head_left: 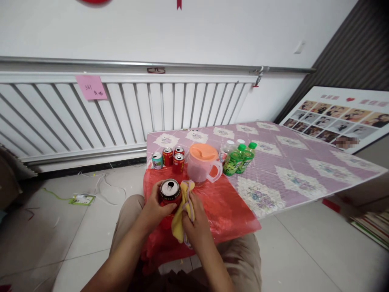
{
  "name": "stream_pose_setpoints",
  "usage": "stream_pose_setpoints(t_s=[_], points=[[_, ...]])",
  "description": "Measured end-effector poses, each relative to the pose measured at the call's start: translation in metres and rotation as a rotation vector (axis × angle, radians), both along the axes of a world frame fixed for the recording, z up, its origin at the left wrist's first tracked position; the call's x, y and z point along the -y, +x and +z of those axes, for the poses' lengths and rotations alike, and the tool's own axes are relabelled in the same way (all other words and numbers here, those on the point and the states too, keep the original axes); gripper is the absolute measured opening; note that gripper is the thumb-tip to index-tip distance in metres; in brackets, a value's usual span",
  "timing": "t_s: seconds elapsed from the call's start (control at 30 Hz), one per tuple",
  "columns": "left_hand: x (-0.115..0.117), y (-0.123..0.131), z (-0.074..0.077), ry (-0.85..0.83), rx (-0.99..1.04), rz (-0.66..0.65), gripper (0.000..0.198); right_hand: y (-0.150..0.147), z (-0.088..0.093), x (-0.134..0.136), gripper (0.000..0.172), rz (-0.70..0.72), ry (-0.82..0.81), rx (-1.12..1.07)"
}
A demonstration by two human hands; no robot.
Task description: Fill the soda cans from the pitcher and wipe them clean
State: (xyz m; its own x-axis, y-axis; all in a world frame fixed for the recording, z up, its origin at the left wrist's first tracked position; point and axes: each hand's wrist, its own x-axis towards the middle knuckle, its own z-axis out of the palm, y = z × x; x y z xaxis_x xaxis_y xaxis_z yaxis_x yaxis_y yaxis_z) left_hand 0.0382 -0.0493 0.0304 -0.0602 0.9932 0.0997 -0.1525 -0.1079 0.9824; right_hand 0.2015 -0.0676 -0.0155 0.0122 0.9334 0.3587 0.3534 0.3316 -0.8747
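l hand (156,209) had its grip clamped round a dark red can (170,194), thumb across the near side; can was approx upright, top facing the cam w/ its mouth hole open. r hand (196,221) had its grip closed on a yellow cloth (178,229) w/ purple edging, bunched up at the can's r side. can was over the red plastic sheet (225,215) at the near l end of the worktop (291,150); couldn't tell if its base touched the sheet.

just beyond, at the l edge, stood a teal can (157,162) & 3 red cans (178,165) in a tight group. to their r was a see-thru jug (196,170) w/ orange lid (203,152), handle pointing r. next along, 2 green bottles (231,164) w/ green caps, plus 2 white-capped bottles (227,149) behind, partly hidden. worktop had a purple flowered cover. radiator (139,109) ran along the wall, pink note (91,87) on it.
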Motion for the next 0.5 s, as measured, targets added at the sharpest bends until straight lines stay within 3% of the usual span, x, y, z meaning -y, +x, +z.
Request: stream_pose_setpoints(t_s=[0.13,0.27,0.37,0.5], points=[[0.001,-0.006,0.003,0.021,0.021,-0.043,0.067,-0.001,0.001,0.002,0.06,0.004,-0.288,-0.284],[0.002,-0.009,0.003,0.038,0.085,-0.121,0.072,-0.008,0.007,0.008,0.064,0.117,-0.584,-0.718],[0.002,-0.014,-0.001,0.056,0.103,-0.2,0.078,-0.013,0.013,0.013,0.062,0.205,-0.688,-0.917],[0.003,-0.02,-0.007,0.053,0.148,-0.304,0.082,-0.016,0.02,0.018,0.055,0.286,-0.71,-0.93]])
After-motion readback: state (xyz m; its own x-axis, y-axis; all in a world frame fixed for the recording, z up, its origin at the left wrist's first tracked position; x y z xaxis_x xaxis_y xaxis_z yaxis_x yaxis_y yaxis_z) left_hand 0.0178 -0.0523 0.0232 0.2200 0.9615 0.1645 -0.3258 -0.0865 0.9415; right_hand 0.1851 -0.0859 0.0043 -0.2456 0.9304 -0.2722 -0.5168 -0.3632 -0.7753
